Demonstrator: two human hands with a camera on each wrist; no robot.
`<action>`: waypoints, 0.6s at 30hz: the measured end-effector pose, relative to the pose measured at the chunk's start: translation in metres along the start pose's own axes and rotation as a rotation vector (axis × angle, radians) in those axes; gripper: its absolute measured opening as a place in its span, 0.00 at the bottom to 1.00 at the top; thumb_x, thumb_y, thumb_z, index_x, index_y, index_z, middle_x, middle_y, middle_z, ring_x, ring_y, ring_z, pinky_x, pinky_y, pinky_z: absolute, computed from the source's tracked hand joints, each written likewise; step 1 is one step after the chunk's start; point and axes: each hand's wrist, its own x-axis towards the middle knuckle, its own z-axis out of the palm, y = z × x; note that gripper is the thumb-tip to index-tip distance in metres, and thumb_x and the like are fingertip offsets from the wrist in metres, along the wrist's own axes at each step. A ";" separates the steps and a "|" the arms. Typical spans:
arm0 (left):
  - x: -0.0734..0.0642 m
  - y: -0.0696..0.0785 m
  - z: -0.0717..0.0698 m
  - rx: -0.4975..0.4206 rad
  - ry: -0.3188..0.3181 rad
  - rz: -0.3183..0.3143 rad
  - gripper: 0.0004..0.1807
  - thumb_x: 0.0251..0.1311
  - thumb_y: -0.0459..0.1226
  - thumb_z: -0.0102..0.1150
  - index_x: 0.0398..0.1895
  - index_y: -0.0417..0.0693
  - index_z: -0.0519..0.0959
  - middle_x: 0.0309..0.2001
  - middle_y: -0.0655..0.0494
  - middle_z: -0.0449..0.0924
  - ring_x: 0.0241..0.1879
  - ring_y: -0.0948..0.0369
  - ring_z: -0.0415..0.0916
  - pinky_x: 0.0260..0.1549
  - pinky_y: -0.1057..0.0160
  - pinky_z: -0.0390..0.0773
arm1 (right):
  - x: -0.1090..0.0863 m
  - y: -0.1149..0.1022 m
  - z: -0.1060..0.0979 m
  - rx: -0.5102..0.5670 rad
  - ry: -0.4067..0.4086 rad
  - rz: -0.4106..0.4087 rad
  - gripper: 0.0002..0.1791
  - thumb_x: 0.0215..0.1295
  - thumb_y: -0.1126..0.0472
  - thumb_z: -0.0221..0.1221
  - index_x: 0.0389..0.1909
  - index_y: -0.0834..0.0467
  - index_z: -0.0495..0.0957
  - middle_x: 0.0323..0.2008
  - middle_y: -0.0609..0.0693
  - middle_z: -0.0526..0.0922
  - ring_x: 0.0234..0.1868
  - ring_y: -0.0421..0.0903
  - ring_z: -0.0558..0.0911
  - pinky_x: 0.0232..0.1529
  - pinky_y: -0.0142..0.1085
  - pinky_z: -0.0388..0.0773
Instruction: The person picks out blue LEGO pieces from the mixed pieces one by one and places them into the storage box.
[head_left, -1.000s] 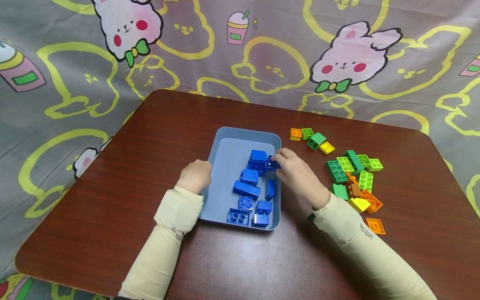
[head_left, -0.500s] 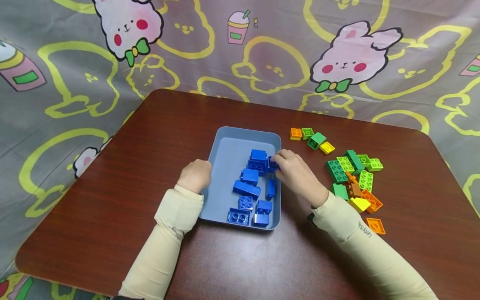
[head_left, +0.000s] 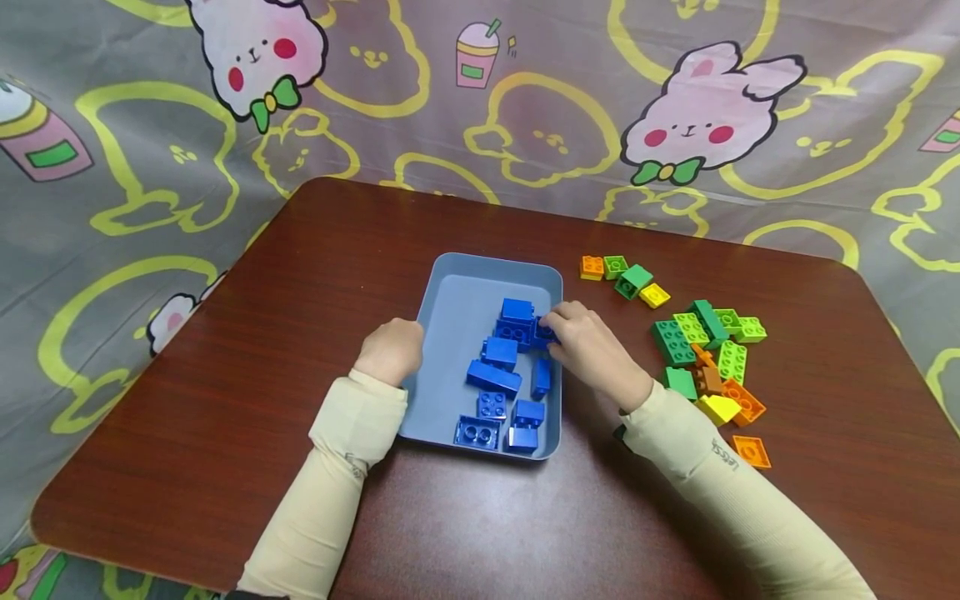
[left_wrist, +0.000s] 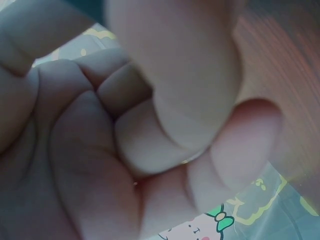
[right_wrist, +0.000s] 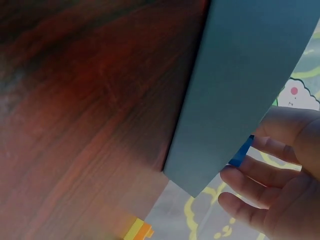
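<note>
A grey-blue tray (head_left: 459, 300) lies on the table with several blue toy bricks in it, mostly along its right half. At its left wall, my left hand (head_left: 391, 352) grips the rim with curled fingers. A sliver of the tray (left_wrist: 90, 6) shows between thumb and forefinger in the left wrist view. Over the right wall reaches my right hand (head_left: 588, 343), its fingertips pinching a blue brick (head_left: 543, 332) beside two other blue bricks (head_left: 516, 321). In the right wrist view, part of that blue brick (right_wrist: 242, 152) shows at the fingers above the wall.
Right of the tray lies a loose cluster of green, orange, brown and yellow bricks (head_left: 705, 350). Farther back is a short row with an orange brick (head_left: 592, 267) and a yellow brick (head_left: 655, 295). A patterned cloth (head_left: 420, 117) hangs behind the brown table (head_left: 225, 375).
The right hand has shifted very slightly toward the near side, and the blue brick at its fingertips has moved a little with it. The left hand and tray have stayed put.
</note>
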 end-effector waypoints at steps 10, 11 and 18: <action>0.002 -0.001 0.000 0.007 -0.009 -0.004 0.12 0.56 0.26 0.43 0.33 0.34 0.79 0.34 0.39 0.78 0.30 0.50 0.75 0.26 0.52 0.74 | 0.002 0.001 0.002 -0.075 -0.021 -0.010 0.18 0.45 0.65 0.68 0.39 0.65 0.78 0.37 0.58 0.79 0.39 0.52 0.72 0.36 0.41 0.70; 0.002 -0.001 0.000 0.007 -0.011 -0.004 0.11 0.56 0.26 0.44 0.32 0.34 0.79 0.34 0.39 0.78 0.30 0.50 0.75 0.26 0.52 0.74 | 0.003 0.002 0.002 -0.088 -0.022 -0.012 0.18 0.45 0.64 0.68 0.39 0.64 0.79 0.37 0.58 0.79 0.39 0.52 0.72 0.35 0.41 0.69; 0.002 -0.001 0.001 0.005 -0.004 0.007 0.11 0.56 0.26 0.44 0.30 0.35 0.79 0.29 0.41 0.77 0.24 0.53 0.73 0.23 0.54 0.74 | 0.004 0.001 0.001 -0.136 -0.039 -0.006 0.18 0.45 0.62 0.68 0.39 0.63 0.79 0.37 0.57 0.79 0.39 0.52 0.71 0.35 0.41 0.67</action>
